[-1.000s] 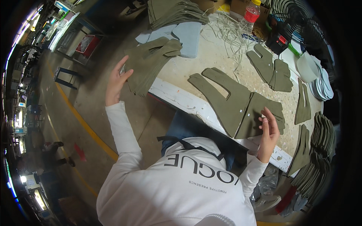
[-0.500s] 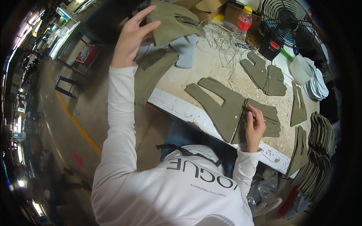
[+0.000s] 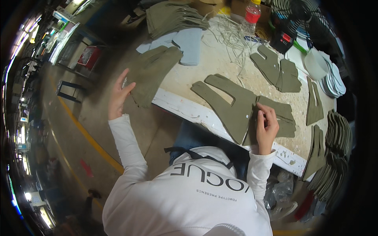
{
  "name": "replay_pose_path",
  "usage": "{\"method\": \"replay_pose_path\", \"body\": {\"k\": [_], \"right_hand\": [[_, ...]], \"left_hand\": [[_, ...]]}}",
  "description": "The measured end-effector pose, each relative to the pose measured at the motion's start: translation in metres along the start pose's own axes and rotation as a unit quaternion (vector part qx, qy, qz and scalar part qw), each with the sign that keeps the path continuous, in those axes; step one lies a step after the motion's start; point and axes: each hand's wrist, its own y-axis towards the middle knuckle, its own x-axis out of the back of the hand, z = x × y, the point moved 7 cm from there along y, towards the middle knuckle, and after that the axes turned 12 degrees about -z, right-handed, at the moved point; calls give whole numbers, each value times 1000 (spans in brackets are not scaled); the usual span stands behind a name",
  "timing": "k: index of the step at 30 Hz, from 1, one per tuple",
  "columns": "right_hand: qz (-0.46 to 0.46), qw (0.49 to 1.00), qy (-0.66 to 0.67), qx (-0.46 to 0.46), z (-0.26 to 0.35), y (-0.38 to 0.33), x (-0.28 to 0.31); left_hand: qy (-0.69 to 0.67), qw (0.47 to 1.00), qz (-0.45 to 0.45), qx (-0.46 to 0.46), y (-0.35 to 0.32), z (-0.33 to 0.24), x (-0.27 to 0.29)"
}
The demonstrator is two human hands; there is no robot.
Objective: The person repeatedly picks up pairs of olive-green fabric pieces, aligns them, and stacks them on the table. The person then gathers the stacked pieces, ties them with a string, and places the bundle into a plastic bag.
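My left hand [image 3: 119, 97] is at the left edge of a stack of olive glove-shaped fabric pieces [image 3: 155, 74] that hangs over the table's left corner. Its thumb and index finger are apart; a small shiny thing shows between them, too blurred to name. My right hand [image 3: 267, 128] rests with curled fingers on an olive fabric piece [image 3: 282, 116] at the table's front edge. Whatever those fingers hold, if anything, is hidden. Left of that hand, a larger olive glove piece [image 3: 232, 108] lies flat with its finger parts pointing up-left, its edge against the other piece.
More olive pieces [image 3: 173, 17] are piled at the back left, by light-blue fabric pieces [image 3: 187, 47]. Behind lie loose cords [image 3: 232, 43], a bottle [image 3: 252, 13] and a fan [image 3: 301, 13]. Other glove pieces [image 3: 271, 70] lie at the right, above bundled pieces [image 3: 336, 135] at the table's side.
My left hand has come down and left, from the back pile to the edge of the nearer stack. My right hand stays on the fabric with fingers curled.
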Motion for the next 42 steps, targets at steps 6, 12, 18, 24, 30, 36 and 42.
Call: {"method": "replay_pose_path", "body": {"k": [6, 12, 18, 24, 30, 36, 42], "right_hand": [[-51, 995, 27, -81, -4, -5, 50], [66, 995, -72, -17, 20, -25, 72], [159, 984, -70, 43, 32, -52, 39], [152, 986, -53, 34, 22, -50, 40], [149, 985, -71, 52, 26, -49, 36], [169, 984, -42, 34, 20, -46, 35], [184, 982, -19, 20, 15, -44, 36]], "left_hand": [[431, 817, -196, -329, -33, -77, -25], [103, 896, 197, -383, -124, -108, -182], [45, 781, 429, -452, -198, -94, -269], [44, 796, 467, -383, -187, -91, -275], [-66, 901, 274, -329, -166, -116, -240], [-32, 882, 339, -326, -197, -100, -241], [-5, 863, 352, -362, -217, -76, -247]]}}
